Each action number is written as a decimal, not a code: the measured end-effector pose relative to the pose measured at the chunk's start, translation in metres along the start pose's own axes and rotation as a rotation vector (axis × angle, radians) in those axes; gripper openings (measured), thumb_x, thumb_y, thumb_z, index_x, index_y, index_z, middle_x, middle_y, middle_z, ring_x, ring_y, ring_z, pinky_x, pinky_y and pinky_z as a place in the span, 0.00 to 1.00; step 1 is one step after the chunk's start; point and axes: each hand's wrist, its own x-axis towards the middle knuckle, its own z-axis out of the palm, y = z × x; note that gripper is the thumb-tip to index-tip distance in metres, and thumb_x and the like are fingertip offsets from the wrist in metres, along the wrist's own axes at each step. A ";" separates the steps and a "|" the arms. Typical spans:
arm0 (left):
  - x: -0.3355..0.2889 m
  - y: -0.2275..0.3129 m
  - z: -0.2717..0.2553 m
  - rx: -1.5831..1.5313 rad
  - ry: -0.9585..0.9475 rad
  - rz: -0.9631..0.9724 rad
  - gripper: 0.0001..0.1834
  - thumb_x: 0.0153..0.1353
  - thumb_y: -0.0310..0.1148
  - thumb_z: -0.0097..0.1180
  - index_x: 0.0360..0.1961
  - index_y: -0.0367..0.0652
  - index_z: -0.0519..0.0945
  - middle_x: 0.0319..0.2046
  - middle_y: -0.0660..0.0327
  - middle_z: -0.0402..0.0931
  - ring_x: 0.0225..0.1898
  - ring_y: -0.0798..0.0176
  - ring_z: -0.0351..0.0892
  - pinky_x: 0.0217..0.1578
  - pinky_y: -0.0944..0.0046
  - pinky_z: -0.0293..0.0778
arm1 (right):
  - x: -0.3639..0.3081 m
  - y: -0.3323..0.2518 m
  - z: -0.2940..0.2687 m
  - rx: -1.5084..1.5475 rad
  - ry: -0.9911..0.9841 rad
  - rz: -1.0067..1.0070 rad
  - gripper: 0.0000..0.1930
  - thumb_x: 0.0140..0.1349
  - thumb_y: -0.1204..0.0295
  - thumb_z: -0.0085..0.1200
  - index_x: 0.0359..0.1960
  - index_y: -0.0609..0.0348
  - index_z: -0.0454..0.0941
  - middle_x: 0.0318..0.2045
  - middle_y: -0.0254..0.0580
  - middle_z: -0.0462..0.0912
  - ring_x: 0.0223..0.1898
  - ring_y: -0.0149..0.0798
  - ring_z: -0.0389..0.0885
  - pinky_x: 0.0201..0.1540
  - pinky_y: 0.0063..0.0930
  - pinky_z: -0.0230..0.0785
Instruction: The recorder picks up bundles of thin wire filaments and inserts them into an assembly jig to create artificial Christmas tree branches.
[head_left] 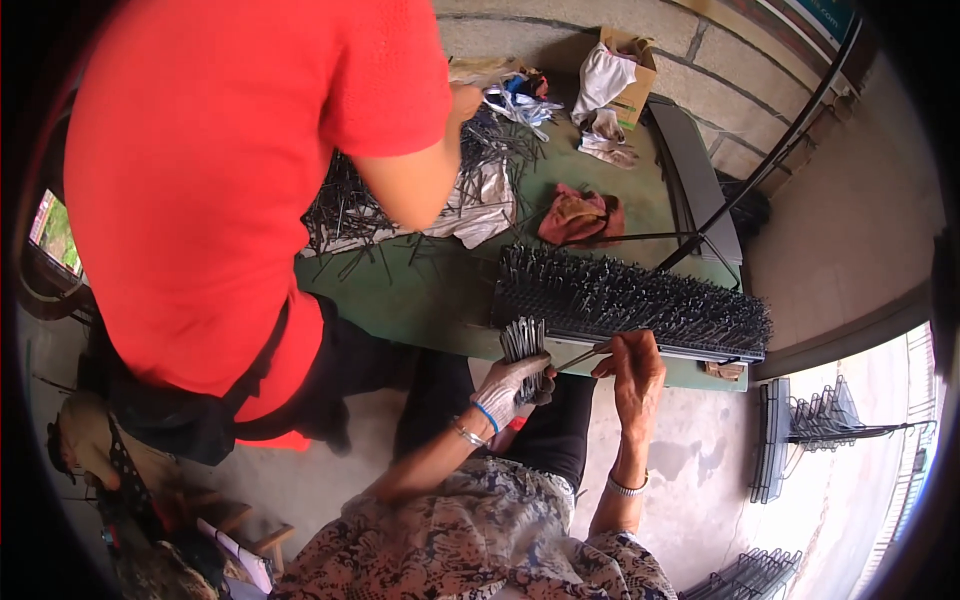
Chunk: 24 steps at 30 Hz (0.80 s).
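Observation:
My left hand [506, 388], in a pale work glove with dark fingertips, is closed round a bundle of thin dark metal rods [523, 343] that fan upward. To the right, my bare right hand [636, 375] pinches a single thin rod [580, 359], which points left toward the bundle. Both hands are just in front of the near table edge. Just beyond them lies a long black block [630, 303], densely filled with upright metal rods. Its rods stand close together in rows, too small to tell apart one by one.
A person in a red shirt [230, 200] stands at the left, leaning over a pile of loose rods [360, 200] on the green table [440, 300]. A reddish cloth [580, 213], a cardboard box [633, 85] and a slanting black pole [775, 155] are farther back. Wire racks [825, 425] stand at right.

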 end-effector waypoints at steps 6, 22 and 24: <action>0.000 -0.005 -0.006 0.009 -0.063 -0.070 0.12 0.62 0.37 0.61 0.41 0.40 0.79 0.32 0.56 0.83 0.25 0.66 0.81 0.24 0.65 0.80 | -0.004 0.004 0.009 0.077 -0.119 0.080 0.04 0.69 0.75 0.49 0.39 0.64 0.71 0.28 0.37 0.79 0.22 0.25 0.77 0.25 0.18 0.70; -0.004 -0.002 -0.019 -0.047 -0.014 -0.060 0.11 0.62 0.38 0.61 0.38 0.41 0.79 0.26 0.62 0.79 0.23 0.68 0.78 0.26 0.70 0.74 | -0.001 0.010 0.015 0.062 -0.081 0.011 0.04 0.69 0.76 0.47 0.38 0.64 0.70 0.29 0.39 0.81 0.21 0.24 0.73 0.26 0.17 0.67; -0.003 -0.006 -0.020 -0.121 -0.058 -0.046 0.11 0.64 0.37 0.59 0.38 0.40 0.78 0.26 0.61 0.79 0.25 0.66 0.79 0.27 0.68 0.77 | -0.002 0.004 0.017 0.058 -0.065 0.005 0.04 0.69 0.76 0.47 0.38 0.64 0.70 0.29 0.39 0.80 0.22 0.24 0.73 0.27 0.17 0.67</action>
